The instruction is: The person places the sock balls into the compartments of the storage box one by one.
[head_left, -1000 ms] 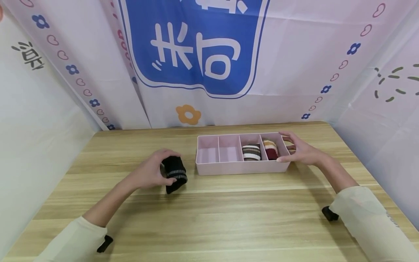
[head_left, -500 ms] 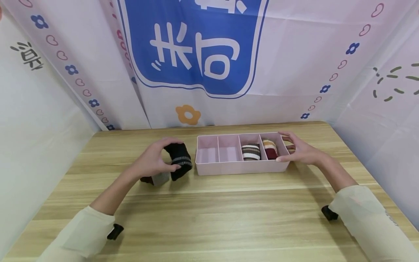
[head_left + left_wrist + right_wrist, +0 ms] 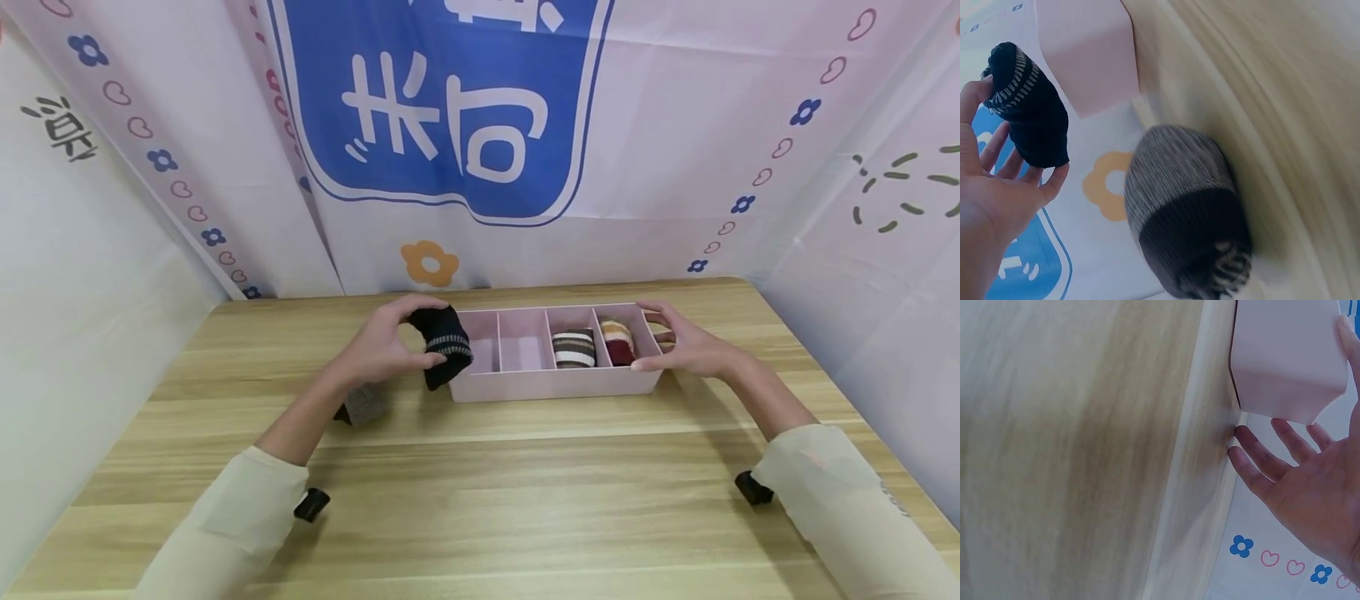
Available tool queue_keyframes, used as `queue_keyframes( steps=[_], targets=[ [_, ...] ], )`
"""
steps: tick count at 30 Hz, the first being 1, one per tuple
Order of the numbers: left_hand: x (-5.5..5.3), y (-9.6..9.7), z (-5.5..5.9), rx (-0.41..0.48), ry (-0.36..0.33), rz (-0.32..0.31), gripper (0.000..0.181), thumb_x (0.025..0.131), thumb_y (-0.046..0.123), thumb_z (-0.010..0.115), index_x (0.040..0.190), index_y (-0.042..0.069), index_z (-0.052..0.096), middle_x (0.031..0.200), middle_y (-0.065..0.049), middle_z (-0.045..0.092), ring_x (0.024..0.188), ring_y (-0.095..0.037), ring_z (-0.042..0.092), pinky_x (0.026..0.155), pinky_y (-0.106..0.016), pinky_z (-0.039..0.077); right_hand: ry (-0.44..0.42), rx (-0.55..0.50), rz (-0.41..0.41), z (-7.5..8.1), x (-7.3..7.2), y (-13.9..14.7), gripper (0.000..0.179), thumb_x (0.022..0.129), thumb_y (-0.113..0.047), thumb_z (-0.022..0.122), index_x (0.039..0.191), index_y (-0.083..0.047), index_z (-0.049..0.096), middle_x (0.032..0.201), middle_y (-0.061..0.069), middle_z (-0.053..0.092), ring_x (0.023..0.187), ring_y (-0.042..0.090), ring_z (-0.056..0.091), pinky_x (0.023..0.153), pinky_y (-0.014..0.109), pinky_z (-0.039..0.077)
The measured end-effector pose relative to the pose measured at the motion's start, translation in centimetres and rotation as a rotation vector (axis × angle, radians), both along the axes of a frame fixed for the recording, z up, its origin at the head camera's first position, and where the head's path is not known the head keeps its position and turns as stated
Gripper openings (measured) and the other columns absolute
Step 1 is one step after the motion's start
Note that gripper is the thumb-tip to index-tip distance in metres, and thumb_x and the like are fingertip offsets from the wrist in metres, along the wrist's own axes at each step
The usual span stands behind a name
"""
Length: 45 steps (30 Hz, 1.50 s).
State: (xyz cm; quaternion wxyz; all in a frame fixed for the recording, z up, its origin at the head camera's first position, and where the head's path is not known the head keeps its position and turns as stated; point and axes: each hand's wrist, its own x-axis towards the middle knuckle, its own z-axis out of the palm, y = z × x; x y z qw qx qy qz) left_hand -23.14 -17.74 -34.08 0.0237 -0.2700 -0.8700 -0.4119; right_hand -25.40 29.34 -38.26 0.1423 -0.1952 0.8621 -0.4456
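Note:
My left hand holds a rolled black sock with grey dashed bands between thumb and fingers. The sock is raised beside and partly in front of the left end of a pink divided storage box. At the box's right end, my right hand grips it, thumb at the front corner and fingers toward the back. A brown-and-white striped rolled sock fills the third compartment from the left. In the rightmost compartment sits a maroon and yellow rolled sock. The two left compartments show bare floors, the leftmost partly hidden.
A grey-and-black rolled sock lies on the wooden table, left of the box. My left forearm partly covers it in the head view. A printed cloth hangs along the table's back edge, with more cloth on both sides.
My left hand has carried the black sock up and rightward to the box's left end, uncovering the grey-and-black rolled sock on the table. The right hand and box have stayed in place.

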Motion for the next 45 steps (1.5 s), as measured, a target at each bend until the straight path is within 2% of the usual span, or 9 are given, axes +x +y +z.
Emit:
queue_keyframes(
  steps=[4, 11, 17, 24, 33, 39, 45],
  targets=[
    [-0.5, 1.2, 0.2, 0.031, -0.021, -0.034, 0.067, 0.077, 0.01, 0.09, 0.138, 0.005, 0.063, 0.138, -0.015, 0.061, 0.118, -0.032, 0.058, 0.108, -0.058, 0.044, -0.006, 0.001, 0.002, 0.0, 0.1, 0.0, 0.104, 0.089, -0.017, 0.081, 0.163, -0.003, 0.009, 0.163, 0.036, 0.018, 0.14, 0.061, 0.035, 0.112, 0.068, 0.035],
    [-1.5, 3.2, 0.2, 0.009, -0.035, -0.069, 0.066, 0.075, 0.012, 0.091, 0.136, 0.005, 0.065, 0.141, -0.013, 0.061, 0.123, -0.03, 0.056, 0.108, -0.059, 0.044, -0.008, -0.003, 0.0, 0.0, 0.1, 0.0, 0.104, 0.089, -0.017, 0.08, 0.163, -0.003, 0.009, 0.163, 0.036, 0.018, 0.14, 0.06, 0.036, 0.112, 0.068, 0.036],
    [-2.3, 4.7, -0.2, 0.018, -0.047, -0.106, 0.066, 0.076, 0.012, 0.09, 0.136, 0.002, 0.065, 0.138, -0.016, 0.061, 0.118, -0.033, 0.057, 0.105, -0.061, 0.046, -0.007, -0.009, 0.0, -0.1, 0.1, -0.1, 0.104, 0.088, -0.016, 0.081, 0.163, -0.003, 0.009, 0.163, 0.037, 0.019, 0.14, 0.06, 0.036, 0.112, 0.068, 0.036],
    [-3.1, 6.6, -0.3, 0.058, -0.099, -0.134, 0.068, 0.077, 0.01, 0.09, 0.138, 0.002, 0.063, 0.138, -0.015, 0.059, 0.111, -0.031, 0.059, 0.099, -0.059, 0.051, -0.001, -0.004, -0.001, -0.1, 0.1, 0.0, 0.104, 0.088, -0.017, 0.081, 0.163, -0.002, 0.01, 0.163, 0.037, 0.019, 0.14, 0.061, 0.035, 0.113, 0.068, 0.035],
    [-3.9, 9.0, -0.9, 0.064, -0.091, -0.163, 0.067, 0.075, 0.008, 0.09, 0.136, 0.0, 0.063, 0.136, -0.018, 0.059, 0.097, -0.028, 0.064, 0.086, -0.046, 0.059, 0.003, -0.019, 0.003, -0.3, -0.1, 0.0, 0.103, 0.088, -0.016, 0.081, 0.162, -0.001, 0.01, 0.162, 0.037, 0.018, 0.14, 0.062, 0.035, 0.113, 0.067, 0.036],
    [-4.2, 10.2, -1.3, 0.012, -0.074, -0.173, 0.068, 0.076, 0.009, 0.09, 0.137, -0.002, 0.062, 0.138, -0.02, 0.058, 0.103, -0.028, 0.062, 0.086, -0.045, 0.06, 0.004, -0.017, -0.002, -0.3, -0.1, 0.0, 0.103, 0.088, -0.015, 0.081, 0.163, -0.002, 0.011, 0.162, 0.037, 0.02, 0.14, 0.061, 0.035, 0.113, 0.067, 0.035],
    [-4.4, 10.9, -1.1, -0.014, -0.093, -0.18, 0.067, 0.077, 0.007, 0.09, 0.137, -0.004, 0.061, 0.136, -0.02, 0.057, 0.105, -0.029, 0.062, 0.083, -0.033, 0.061, 0.008, -0.021, 0.0, -0.2, -0.1, 0.0, 0.103, 0.088, -0.015, 0.081, 0.162, -0.001, 0.011, 0.162, 0.037, 0.019, 0.14, 0.061, 0.035, 0.113, 0.068, 0.035]
  ],
)
